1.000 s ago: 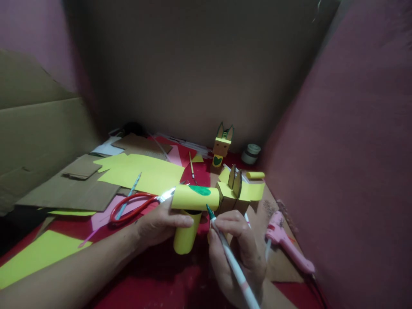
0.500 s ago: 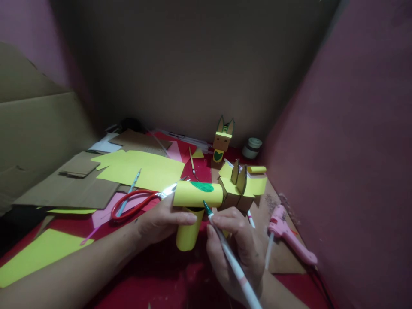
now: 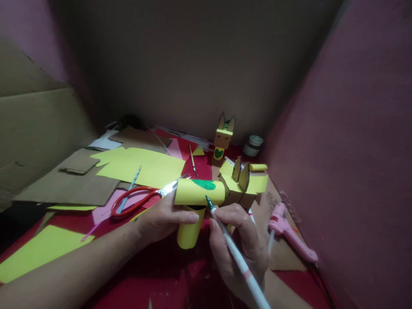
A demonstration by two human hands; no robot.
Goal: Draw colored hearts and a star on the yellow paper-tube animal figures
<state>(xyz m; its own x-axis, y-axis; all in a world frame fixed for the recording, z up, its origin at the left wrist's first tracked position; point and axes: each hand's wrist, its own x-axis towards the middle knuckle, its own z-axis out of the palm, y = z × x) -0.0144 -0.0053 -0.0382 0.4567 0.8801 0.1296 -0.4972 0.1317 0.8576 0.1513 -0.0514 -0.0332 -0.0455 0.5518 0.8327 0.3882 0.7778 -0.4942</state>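
My left hand [image 3: 162,216] is closed around a yellow paper-covered tube figure [image 3: 191,195], its thumb along the lower side. A green painted patch [image 3: 204,184] marks the tube's upper side. Below it hangs a second yellow tube [image 3: 189,234]; how the two join is hidden by my hand. At the right end is a brown and yellow cardboard head [image 3: 240,191] with two upright pointed ears. In my right hand [image 3: 241,240] a white marker [image 3: 236,255] is gripped like a pen, its green tip at the tube's lower front, just below the patch.
Red-handled scissors [image 3: 135,201], a light-blue pencil [image 3: 130,189] and yellow paper [image 3: 144,167] lie left. A finished-looking donkey-like figure [image 3: 223,139] stands behind, near a small jar [image 3: 252,146]. At right, a pink glue gun [image 3: 289,231] lies on cardboard beside the pink wall.
The marker and my right hand have shifted slightly right and up along the tube. The view has moved a little; my left hand keeps its hold.
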